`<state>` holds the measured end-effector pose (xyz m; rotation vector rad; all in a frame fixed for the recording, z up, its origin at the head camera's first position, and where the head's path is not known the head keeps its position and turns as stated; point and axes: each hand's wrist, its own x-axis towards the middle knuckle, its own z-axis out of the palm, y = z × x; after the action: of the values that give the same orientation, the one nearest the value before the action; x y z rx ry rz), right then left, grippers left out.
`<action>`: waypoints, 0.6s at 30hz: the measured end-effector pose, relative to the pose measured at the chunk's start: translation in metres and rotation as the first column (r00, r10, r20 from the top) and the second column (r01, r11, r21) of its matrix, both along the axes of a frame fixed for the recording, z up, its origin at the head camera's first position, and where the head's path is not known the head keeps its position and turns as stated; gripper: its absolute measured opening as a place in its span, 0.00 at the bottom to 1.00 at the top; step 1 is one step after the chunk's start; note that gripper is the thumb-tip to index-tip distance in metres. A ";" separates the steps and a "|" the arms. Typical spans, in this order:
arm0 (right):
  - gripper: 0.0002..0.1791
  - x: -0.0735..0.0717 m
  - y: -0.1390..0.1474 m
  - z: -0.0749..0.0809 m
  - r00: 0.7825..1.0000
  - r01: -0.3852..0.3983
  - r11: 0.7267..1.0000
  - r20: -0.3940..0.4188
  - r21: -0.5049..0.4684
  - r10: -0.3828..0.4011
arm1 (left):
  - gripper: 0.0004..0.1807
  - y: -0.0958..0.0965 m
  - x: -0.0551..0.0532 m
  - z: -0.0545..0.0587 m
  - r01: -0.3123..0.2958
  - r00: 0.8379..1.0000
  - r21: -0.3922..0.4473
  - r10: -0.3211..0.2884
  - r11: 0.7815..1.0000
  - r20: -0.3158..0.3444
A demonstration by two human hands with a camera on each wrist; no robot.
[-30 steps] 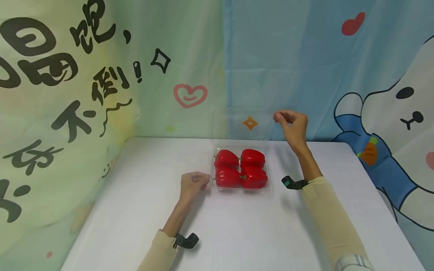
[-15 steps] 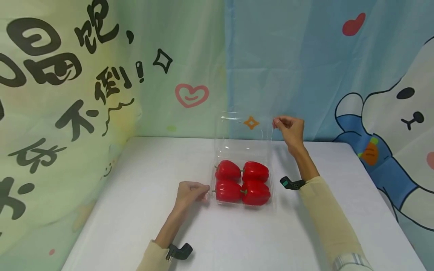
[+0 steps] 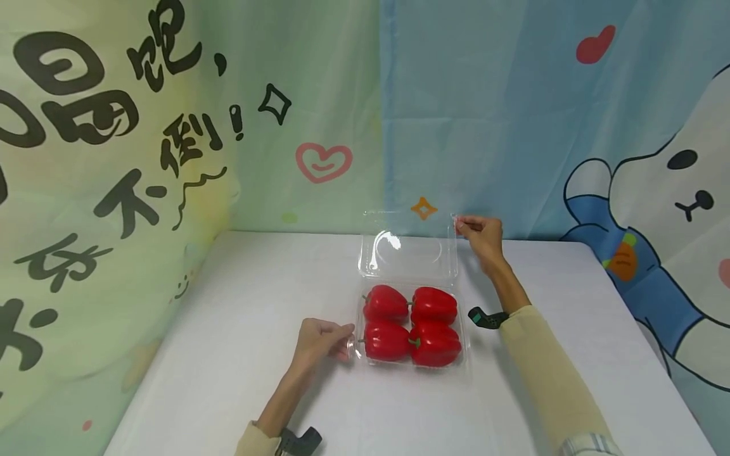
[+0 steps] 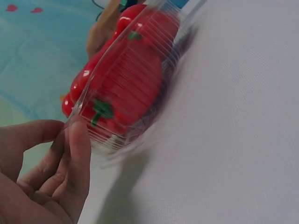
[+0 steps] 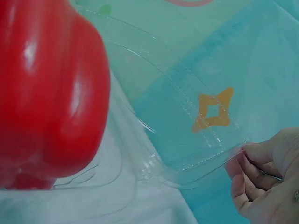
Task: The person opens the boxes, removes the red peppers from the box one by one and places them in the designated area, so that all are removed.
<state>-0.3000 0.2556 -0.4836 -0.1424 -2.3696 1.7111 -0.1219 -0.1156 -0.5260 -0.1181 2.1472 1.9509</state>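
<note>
Several red bell peppers (image 3: 436, 345) with green stems sit in two rows in a clear plastic clamshell box (image 3: 464, 335). Its hinged lid (image 3: 407, 256) stands raised at the far side. With thumb and fingers, my left hand (image 3: 322, 342) pinches the box's left rim; the left wrist view shows the ribbed side wall (image 4: 154, 70) just beyond the fingertips. My right hand (image 3: 481, 240) pinches the lid's far right corner, and in the right wrist view the clear lid edge (image 5: 210, 163) runs into those fingers. A pepper (image 5: 51, 93) fills that view's left side.
The box is over a white-covered table (image 3: 228, 342). Behind it hangs a printed curtain (image 3: 456, 95), close to the right hand and the lid. Each wrist carries a small black camera (image 3: 487, 318).
The box of peppers has come nearer to me, with my left hand on its rim. My right hand has moved lower and slightly left, bringing the lid's corner along.
</note>
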 end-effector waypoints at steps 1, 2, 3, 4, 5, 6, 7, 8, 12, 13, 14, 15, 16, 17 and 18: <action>0.21 0.001 0.000 -0.002 1.000 -0.003 1.000 0.013 0.009 0.003 | 0.15 0.000 0.000 0.000 -0.001 1.000 0.003 0.001 1.000 0.004; 0.21 0.001 0.000 -0.004 1.000 -0.006 1.000 0.028 0.020 0.006 | 0.15 0.000 0.001 0.001 0.002 1.000 0.004 -0.002 1.000 0.004; 0.21 0.002 -0.001 -0.006 0.999 -0.013 1.000 0.038 0.026 0.012 | 0.16 0.000 0.002 0.001 0.004 1.000 0.003 -0.004 1.000 0.002; 0.21 0.002 -0.001 -0.008 0.999 -0.023 0.999 0.047 0.026 0.022 | 0.16 0.000 0.002 0.002 0.005 1.000 0.003 -0.005 1.000 0.002; 0.21 0.002 0.000 -0.010 0.998 -0.035 0.999 0.053 0.023 0.034 | 0.16 0.000 0.003 0.002 0.005 1.000 0.003 -0.005 1.000 0.004; 0.21 0.002 0.000 -0.011 0.997 -0.047 0.999 0.059 0.015 0.046 | 0.16 0.000 0.003 0.002 0.005 1.000 0.005 -0.005 1.000 0.006; 0.21 0.002 0.000 -0.013 0.996 -0.062 0.998 0.063 0.006 0.062 | 0.15 0.000 0.004 0.002 0.005 1.000 0.007 -0.005 1.000 0.008; 0.21 0.001 0.001 -0.014 0.995 -0.076 0.997 0.071 -0.004 0.076 | 0.16 0.000 0.004 0.002 0.006 1.000 0.008 -0.006 1.000 0.009; 0.21 0.005 0.001 -0.008 0.984 -0.125 0.991 0.124 -0.043 0.129 | 0.16 0.000 0.004 0.003 0.010 1.000 0.004 -0.010 1.000 0.009; 0.21 0.006 0.000 -0.006 0.981 -0.134 0.990 0.138 -0.047 0.139 | 0.16 0.000 0.004 0.003 0.012 1.000 0.003 -0.012 1.000 0.007; 0.22 0.006 0.000 -0.007 0.978 -0.138 0.989 0.150 -0.047 0.144 | 0.16 0.000 0.005 0.003 0.014 1.000 0.001 -0.014 1.000 0.004; 0.22 0.006 0.000 -0.008 0.976 -0.142 0.989 0.160 -0.046 0.147 | 0.16 0.000 0.005 0.003 0.016 1.000 0.000 -0.016 1.000 0.003; 0.22 0.006 0.000 -0.010 0.974 -0.145 0.988 0.168 -0.043 0.150 | 0.16 0.000 0.004 0.004 0.018 1.000 0.001 -0.018 1.000 0.006; 0.23 0.006 0.000 -0.011 0.973 -0.145 0.989 0.176 -0.039 0.150 | 0.16 0.000 0.004 0.003 0.019 1.000 0.001 -0.019 1.000 0.002; 0.23 0.005 0.001 -0.015 0.972 -0.143 0.989 0.182 -0.032 0.147 | 0.16 0.000 0.004 0.003 0.020 1.000 0.001 -0.020 1.000 0.001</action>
<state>-0.2949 0.2565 -0.4990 -0.1388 -2.5538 1.8607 -0.1175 -0.1159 -0.5228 -0.0964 2.1384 1.9407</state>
